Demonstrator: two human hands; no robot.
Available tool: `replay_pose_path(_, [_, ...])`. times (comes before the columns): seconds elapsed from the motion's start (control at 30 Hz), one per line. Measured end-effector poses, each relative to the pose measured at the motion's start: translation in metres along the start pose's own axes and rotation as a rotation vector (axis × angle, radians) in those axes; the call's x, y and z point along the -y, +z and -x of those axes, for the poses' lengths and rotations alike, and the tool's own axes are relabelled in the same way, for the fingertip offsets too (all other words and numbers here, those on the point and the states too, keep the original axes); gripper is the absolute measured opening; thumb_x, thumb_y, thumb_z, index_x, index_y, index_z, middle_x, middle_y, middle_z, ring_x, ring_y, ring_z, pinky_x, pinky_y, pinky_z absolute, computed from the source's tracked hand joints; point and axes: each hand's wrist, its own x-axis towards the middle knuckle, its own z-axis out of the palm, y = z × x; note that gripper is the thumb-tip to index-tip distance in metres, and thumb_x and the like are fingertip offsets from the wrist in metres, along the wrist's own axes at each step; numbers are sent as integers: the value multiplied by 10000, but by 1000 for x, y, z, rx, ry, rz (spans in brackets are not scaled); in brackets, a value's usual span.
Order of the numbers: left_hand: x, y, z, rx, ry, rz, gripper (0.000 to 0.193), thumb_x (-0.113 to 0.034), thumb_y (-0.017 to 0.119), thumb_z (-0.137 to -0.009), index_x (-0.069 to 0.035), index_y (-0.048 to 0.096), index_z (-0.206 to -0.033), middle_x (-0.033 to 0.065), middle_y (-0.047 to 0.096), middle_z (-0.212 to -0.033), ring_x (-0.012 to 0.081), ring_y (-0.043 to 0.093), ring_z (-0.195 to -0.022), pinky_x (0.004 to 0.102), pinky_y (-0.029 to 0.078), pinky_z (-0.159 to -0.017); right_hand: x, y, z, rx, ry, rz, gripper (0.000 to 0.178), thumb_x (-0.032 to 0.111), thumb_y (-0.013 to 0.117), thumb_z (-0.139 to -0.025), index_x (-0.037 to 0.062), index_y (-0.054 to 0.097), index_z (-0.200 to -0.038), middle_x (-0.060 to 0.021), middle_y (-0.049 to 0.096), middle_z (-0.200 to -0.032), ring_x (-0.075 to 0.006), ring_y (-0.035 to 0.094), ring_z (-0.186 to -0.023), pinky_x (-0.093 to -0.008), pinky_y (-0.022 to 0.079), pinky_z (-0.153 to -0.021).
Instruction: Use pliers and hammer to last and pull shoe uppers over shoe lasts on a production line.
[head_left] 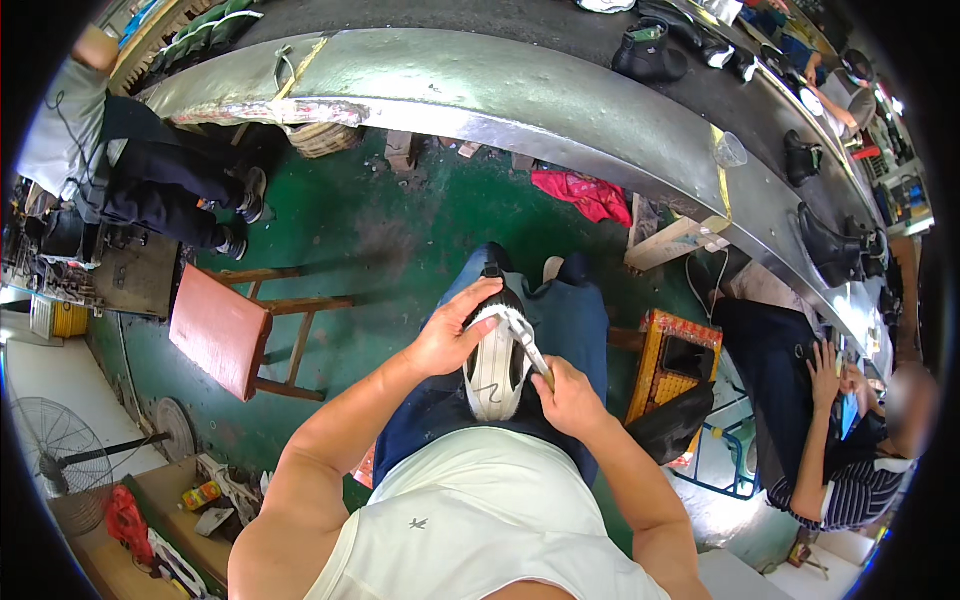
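Note:
A white and black shoe (492, 372) rests at my lap between my thighs, its pale sole side turned up with a dark squiggle on it. My left hand (455, 328) is wrapped round the far end of the shoe, thumb over its edge. In my right hand (572, 398) is a metal hand tool (533, 352) with a tan grip, its grey end reaching to the shoe's right edge near my left thumb. I cannot make out its exact kind. White edging curves round the shoe's far end beside the tool.
Ahead runs a long metal-edged bench (480, 85) with black boots (648, 52) on its belt. A pink-topped stool (222, 330) stands left, a fan (68, 450) lower left. One co-worker (110, 150) stands far left; another (850, 470) sits right, beside an orange stool (672, 365).

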Motion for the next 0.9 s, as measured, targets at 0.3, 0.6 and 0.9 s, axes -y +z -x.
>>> replay_pose_path(0.3, [-2,13,-5,-85,-176,176,394,-34,626,-968,2,590,-1359,124,571,-1445,214,496,-1370,347,340,-1169,23,-62,-2,501,302,-166,233,187,584,-995,-16,563,-1107,-202,675,-899,-394,673,-814,-437,527,-735])
replay_pose_path(0.6, [-9,5,0,20,-153,83,486,-80,622,-990,-7,509,-1457,130,568,-1452,237,468,-1399,347,309,-1187,30,-33,-22,183,246,-54,305,279,599,-1018,-25,584,-1050,-211,665,-841,-404,684,-813,-459,521,-764])
replay_pose_path(0.9, [6,35,76,-4,-536,187,593,-54,511,-951,-5,402,-1532,185,647,-1316,231,633,-1153,325,459,-1020,-15,32,3,-4,522,-281,488,366,747,-878,-51,589,-1076,-191,685,-860,-285,717,-808,-379,557,-747])
